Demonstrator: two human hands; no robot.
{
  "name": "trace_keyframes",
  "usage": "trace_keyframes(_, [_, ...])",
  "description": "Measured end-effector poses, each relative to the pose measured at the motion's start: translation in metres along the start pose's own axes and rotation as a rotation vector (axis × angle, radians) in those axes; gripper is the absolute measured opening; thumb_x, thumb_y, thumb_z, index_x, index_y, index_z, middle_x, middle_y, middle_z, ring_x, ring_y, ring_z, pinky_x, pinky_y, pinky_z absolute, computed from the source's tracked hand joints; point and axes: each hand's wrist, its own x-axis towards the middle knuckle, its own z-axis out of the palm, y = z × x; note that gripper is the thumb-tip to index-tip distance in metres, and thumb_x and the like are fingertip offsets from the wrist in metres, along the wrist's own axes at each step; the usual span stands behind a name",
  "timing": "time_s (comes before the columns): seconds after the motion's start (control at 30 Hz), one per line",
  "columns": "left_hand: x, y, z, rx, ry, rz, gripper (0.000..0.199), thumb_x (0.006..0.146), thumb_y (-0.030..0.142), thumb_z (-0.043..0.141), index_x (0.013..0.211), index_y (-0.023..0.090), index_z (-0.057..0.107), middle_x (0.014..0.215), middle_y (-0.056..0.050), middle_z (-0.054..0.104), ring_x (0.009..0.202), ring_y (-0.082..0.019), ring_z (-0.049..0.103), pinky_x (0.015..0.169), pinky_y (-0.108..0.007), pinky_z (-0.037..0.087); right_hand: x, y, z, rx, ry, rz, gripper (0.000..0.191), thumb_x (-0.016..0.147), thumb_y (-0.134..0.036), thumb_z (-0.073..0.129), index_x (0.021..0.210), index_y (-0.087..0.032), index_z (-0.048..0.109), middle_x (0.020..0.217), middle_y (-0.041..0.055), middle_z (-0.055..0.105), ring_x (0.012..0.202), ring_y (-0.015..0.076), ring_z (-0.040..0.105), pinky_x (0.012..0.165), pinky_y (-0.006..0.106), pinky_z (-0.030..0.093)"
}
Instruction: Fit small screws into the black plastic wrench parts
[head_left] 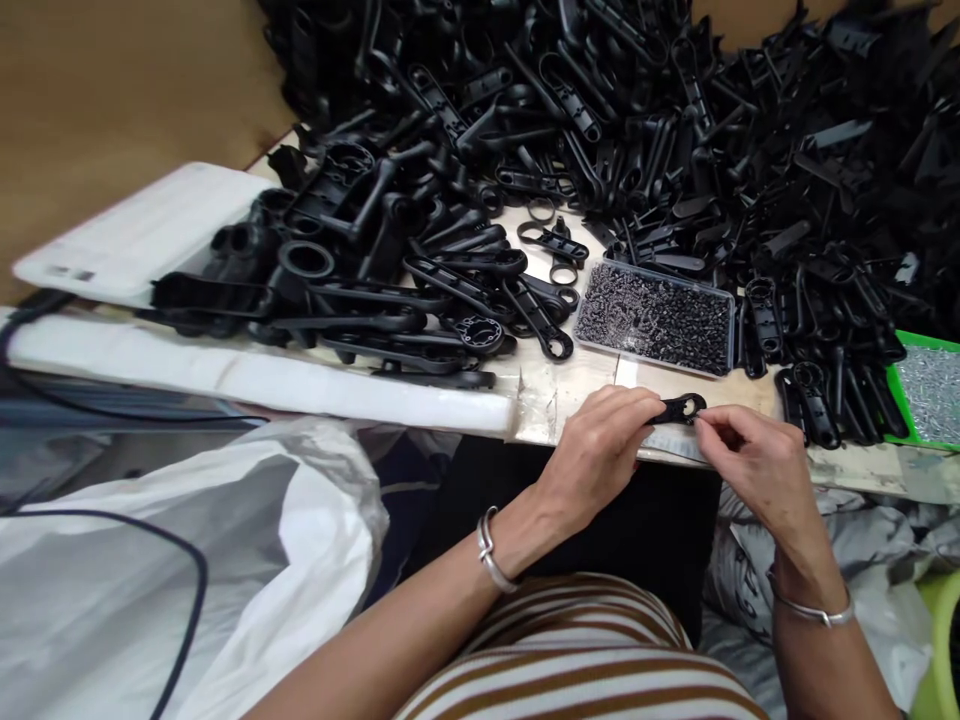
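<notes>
My left hand is closed on a black plastic part with a round ring at its right end, held over the table's front edge. My right hand pinches at that ring end with thumb and forefinger. Whatever sits between those fingertips is too small to make out. Just beyond my hands lies a clear plastic box full of small dark pieces. Left of the box rests a loose black ring-ended part.
Black plastic parts are heaped across the back and both sides. A green tray of small silvery pieces stands at far right. White foam strip edges the left front, with a white flat device behind it. A white bag hangs below.
</notes>
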Motion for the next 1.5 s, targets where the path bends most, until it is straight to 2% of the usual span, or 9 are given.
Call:
trace_keyframes(0.23, [0.001, -0.004, -0.001, -0.043, -0.016, -0.04, 0.019, 0.084, 0.003, 0.061, 0.1, 0.015, 0.06, 0.097, -0.006, 0.071, 0.089, -0.015, 0.065, 0.08, -0.029, 0.055, 0.007, -0.005, 0.006, -0.168, 0.021, -0.121, 0.01, 0.087, -0.012, 0.056, 0.081, -0.017, 0.062, 0.07, 0.0004, 0.066, 0.06, 0.0126, 0.063, 0.062, 0.023, 0.045])
trace_keyframes(0.63, [0.002, -0.002, 0.0, -0.063, -0.005, -0.084, 0.022, 0.082, 0.003, 0.062, 0.1, 0.016, 0.061, 0.096, -0.004, 0.072, 0.088, -0.016, 0.066, 0.079, -0.029, 0.055, 0.008, -0.022, 0.002, -0.448, -0.129, -0.178, 0.026, 0.095, -0.015, 0.043, 0.075, -0.017, 0.059, 0.07, 0.0043, 0.063, 0.059, 0.0145, 0.059, 0.056, 0.027, 0.036])
trace_keyframes(0.77, [0.003, -0.002, 0.0, -0.074, -0.005, -0.094, 0.02, 0.083, 0.004, 0.061, 0.098, 0.017, 0.061, 0.095, -0.003, 0.072, 0.086, -0.015, 0.065, 0.079, -0.028, 0.055, 0.009, -0.026, 0.003, -0.405, -0.163, -0.091, 0.023, 0.094, -0.015, 0.045, 0.075, -0.017, 0.059, 0.07, 0.0048, 0.063, 0.062, 0.0162, 0.061, 0.057, 0.027, 0.038])
trace_keyframes(0.93, [0.004, -0.002, -0.002, -0.074, 0.003, -0.067, 0.021, 0.082, 0.002, 0.062, 0.097, 0.016, 0.061, 0.093, -0.003, 0.072, 0.084, -0.015, 0.065, 0.077, -0.027, 0.054, 0.016, -0.024, -0.006, -0.136, -0.224, 0.099, 0.017, 0.092, -0.021, 0.049, 0.085, -0.018, 0.064, 0.07, 0.0029, 0.068, 0.062, 0.0166, 0.064, 0.061, 0.025, 0.043])
trace_keyframes(1.07, [0.003, -0.003, -0.002, -0.063, -0.003, -0.069, 0.02, 0.082, 0.003, 0.063, 0.095, 0.017, 0.061, 0.092, -0.002, 0.072, 0.083, -0.014, 0.066, 0.077, -0.027, 0.054, 0.021, -0.024, -0.011, -0.025, -0.29, 0.208, 0.02, 0.09, -0.023, 0.048, 0.078, -0.021, 0.065, 0.053, -0.0023, 0.061, 0.049, 0.0144, 0.058, 0.053, 0.024, 0.041])
trace_keyframes(1.27, [0.003, -0.002, -0.001, -0.075, -0.006, -0.079, 0.017, 0.084, 0.004, 0.061, 0.095, 0.017, 0.062, 0.094, -0.003, 0.072, 0.084, -0.014, 0.066, 0.078, -0.028, 0.055, 0.021, -0.03, -0.004, -0.147, -0.215, 0.238, 0.019, 0.087, -0.022, 0.048, 0.073, -0.021, 0.061, 0.049, -0.0016, 0.058, 0.045, 0.015, 0.057, 0.05, 0.024, 0.039])
trace_keyframes(1.5, [0.004, -0.003, 0.0, -0.087, 0.0, -0.078, 0.016, 0.084, 0.004, 0.06, 0.095, 0.016, 0.063, 0.096, -0.005, 0.073, 0.086, -0.016, 0.068, 0.079, -0.029, 0.057, 0.027, -0.033, -0.001, -0.326, -0.315, 0.201, 0.02, 0.086, -0.019, 0.048, 0.068, -0.021, 0.056, 0.05, 0.0004, 0.059, 0.047, 0.0167, 0.06, 0.05, 0.025, 0.036])
